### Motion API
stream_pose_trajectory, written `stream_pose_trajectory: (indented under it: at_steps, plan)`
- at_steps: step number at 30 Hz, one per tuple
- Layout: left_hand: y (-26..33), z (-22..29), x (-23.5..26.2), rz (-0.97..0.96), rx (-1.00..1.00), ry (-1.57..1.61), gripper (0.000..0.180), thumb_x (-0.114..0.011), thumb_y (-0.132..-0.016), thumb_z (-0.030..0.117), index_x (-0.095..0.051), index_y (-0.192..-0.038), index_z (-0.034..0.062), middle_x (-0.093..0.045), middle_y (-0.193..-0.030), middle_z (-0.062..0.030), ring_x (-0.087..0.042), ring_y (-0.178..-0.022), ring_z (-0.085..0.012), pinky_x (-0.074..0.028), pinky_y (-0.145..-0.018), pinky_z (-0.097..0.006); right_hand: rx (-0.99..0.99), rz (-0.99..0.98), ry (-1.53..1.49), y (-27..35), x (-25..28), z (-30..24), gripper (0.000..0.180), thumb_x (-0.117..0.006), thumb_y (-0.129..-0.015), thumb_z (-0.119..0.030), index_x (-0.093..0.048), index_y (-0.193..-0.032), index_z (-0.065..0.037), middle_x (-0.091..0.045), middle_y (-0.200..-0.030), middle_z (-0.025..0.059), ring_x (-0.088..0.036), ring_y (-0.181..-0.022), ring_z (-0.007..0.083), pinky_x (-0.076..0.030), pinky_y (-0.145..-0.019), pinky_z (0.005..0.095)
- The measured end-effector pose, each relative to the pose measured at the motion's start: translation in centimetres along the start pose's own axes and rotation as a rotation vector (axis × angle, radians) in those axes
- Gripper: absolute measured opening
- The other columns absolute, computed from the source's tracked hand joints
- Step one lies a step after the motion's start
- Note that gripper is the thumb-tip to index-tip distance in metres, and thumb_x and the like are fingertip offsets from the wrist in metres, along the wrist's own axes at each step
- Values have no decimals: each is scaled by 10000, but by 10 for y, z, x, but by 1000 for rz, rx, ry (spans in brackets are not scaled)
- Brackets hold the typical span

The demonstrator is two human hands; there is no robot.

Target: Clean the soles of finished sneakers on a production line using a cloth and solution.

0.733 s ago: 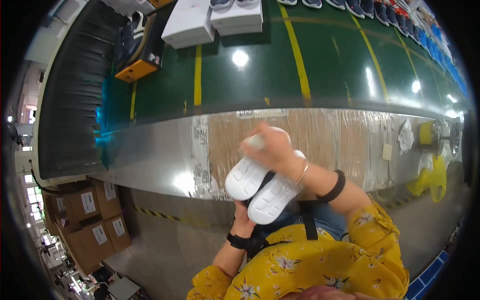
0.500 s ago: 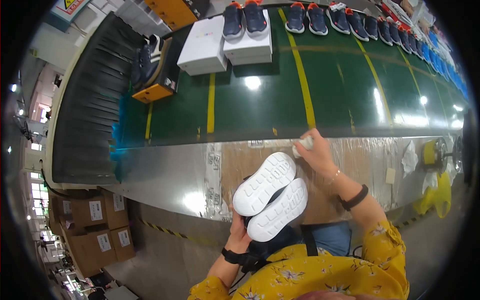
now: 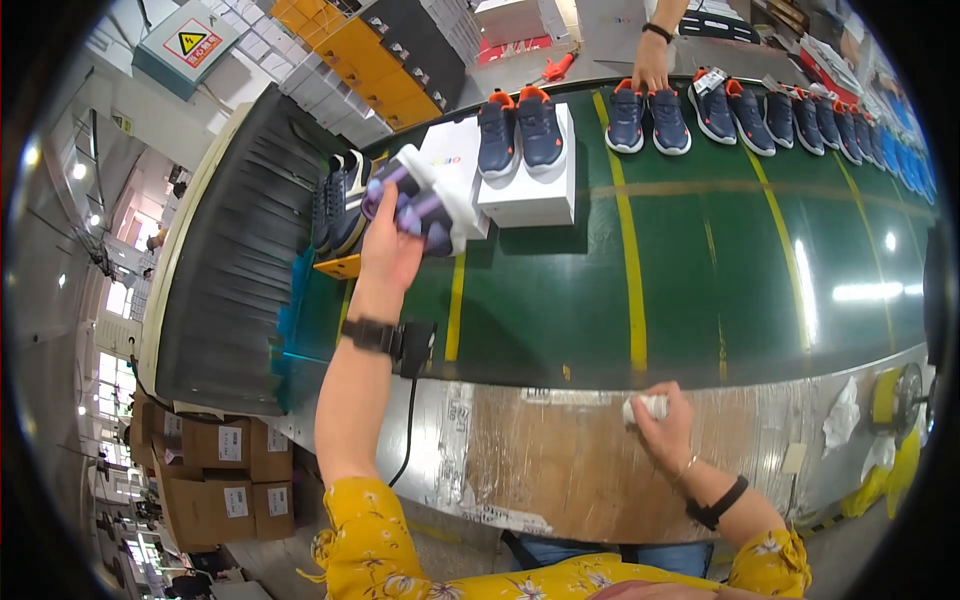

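Observation:
My left hand (image 3: 393,255) reaches far out over the green conveyor belt (image 3: 540,300), closed on a pair of purple sneakers (image 3: 432,205) with thick white soles. The pair is tilted in front of a white shoebox (image 3: 455,143) and hides part of it. Whether it touches the box I cannot tell. Closer to me, my right hand (image 3: 668,432) is closed round a small white wad (image 3: 648,408), like a crumpled cloth, above the plastic-wrapped cardboard (image 3: 560,470) on the metal ledge.
Navy sneakers (image 3: 520,132) stand on another white shoebox (image 3: 530,203). Beyond, a co-worker's hand (image 3: 652,68) is at a navy pair (image 3: 647,122) heading a long row. An orange box (image 3: 340,267) with dark shoes sits left. A tape roll (image 3: 893,398) lies right.
My left hand has carried the sneakers from above the ledge forward and left, over the belt, and turned them. The right hand keeps the wad. A co-worker's hand has appeared at the far side.

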State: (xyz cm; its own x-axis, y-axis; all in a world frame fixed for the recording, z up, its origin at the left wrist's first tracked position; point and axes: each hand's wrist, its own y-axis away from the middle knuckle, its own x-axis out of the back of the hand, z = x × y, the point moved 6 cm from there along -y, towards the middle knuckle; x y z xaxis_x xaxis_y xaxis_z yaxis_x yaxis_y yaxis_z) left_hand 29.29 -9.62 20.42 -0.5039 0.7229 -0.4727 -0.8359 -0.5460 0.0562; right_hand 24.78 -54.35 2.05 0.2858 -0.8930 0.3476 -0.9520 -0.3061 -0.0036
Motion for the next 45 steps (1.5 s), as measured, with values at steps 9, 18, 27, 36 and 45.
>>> stream_pose_trajectory:
  at_steps: [9, 18, 27, 36, 45]
  plan:
    - [-170, 5, -22, 271, -352, -582, 594, -673, -937, 226, -438, -1437, 7, -644, -1117, -133, -594, -1045, -204, -447, -987, -362, 26, -7, -1, 1, 9, 6, 276, -825, -768, -134, -602, -903, -43, -688, -816, 119, -678, -708, 235, -525, -646, 331]
    - [-208, -108, -106, 40, -388, -1740, 918, -751, -663, 706, -500, -1429, 266, -378, -1502, -180, -140, -1481, -381, -149, -1078, -749, 72, -54, -75, 9, 1, 15, 328, -854, -731, -122, -586, -909, -57, -701, -824, 122, -698, -713, 244, -545, -647, 329]
    - [-207, -102, -110, 131, -502, -1698, 659, -839, -647, 491, -629, -1150, 120, -556, -1294, -129, -368, -1366, -321, -318, -994, -756, 175, -28, -24, 0, 3, 2, 329, -864, -732, -149, -596, -904, -65, -700, -804, 105, -693, -678, 254, -541, -595, 325]
    - [-3, -39, -159, -314, -1088, -1484, 492, -886, -587, 226, -576, -946, 95, -559, -1019, -101, -505, -1064, -340, -405, -955, -479, 80, -16, 24, 6, 9, 1, 338, -808, -806, -287, -599, -989, -96, -685, -828, 126, -677, -723, 316, -535, -626, 378]
    - [282, -93, -112, -1532, -946, -1938, 530, -792, -652, 400, -554, -1086, 208, -547, -1223, -30, -459, -1275, -216, -249, -1067, -701, -171, 122, -367, 6, 21, 19, 428, -853, -771, -266, -581, -1045, -82, -696, -831, 108, -682, -735, 194, -538, -665, 335]
